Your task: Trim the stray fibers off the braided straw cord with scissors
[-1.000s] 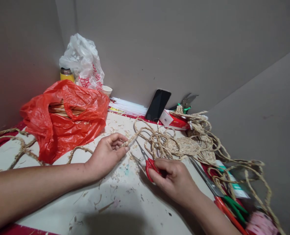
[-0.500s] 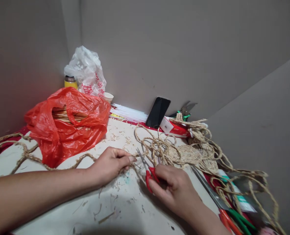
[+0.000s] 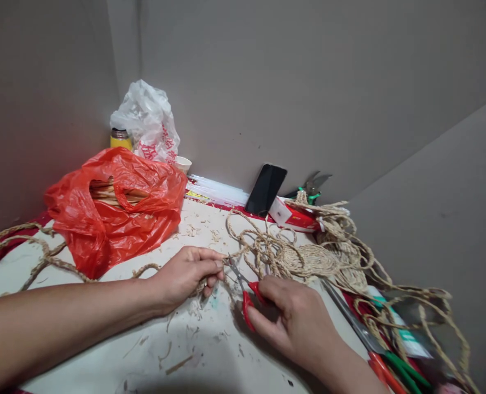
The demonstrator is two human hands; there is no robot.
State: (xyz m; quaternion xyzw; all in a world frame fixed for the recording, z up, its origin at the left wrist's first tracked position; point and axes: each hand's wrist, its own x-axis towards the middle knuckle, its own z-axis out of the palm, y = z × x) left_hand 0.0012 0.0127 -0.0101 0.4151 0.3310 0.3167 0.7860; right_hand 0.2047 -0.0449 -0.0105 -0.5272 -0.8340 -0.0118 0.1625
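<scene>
My left hand (image 3: 187, 275) pinches a braided straw rope (image 3: 263, 249) between thumb and fingers, just above the white table top (image 3: 103, 339). The rope runs left past a red bag and right into a tangled pile. My right hand (image 3: 294, 317) grips small red-handled scissors (image 3: 243, 287). Their blades point up-left and meet the rope right beside my left fingertips. A flat woven straw oval (image 3: 308, 260) lies in the pile behind the scissors.
A red plastic bag (image 3: 115, 210) with straw pieces sits at the left, with a white bag (image 3: 148, 123) and a yellow flask (image 3: 120, 138) behind it. A black phone (image 3: 265, 189) leans on the wall. Green-handled shears (image 3: 312, 186), large red-and-green scissors (image 3: 374, 350) and straw scraps lie about.
My left hand has lowered the rope toward the table and moved slightly right. The scissors have come up to the rope at my left fingertips. The view has shifted down a little.
</scene>
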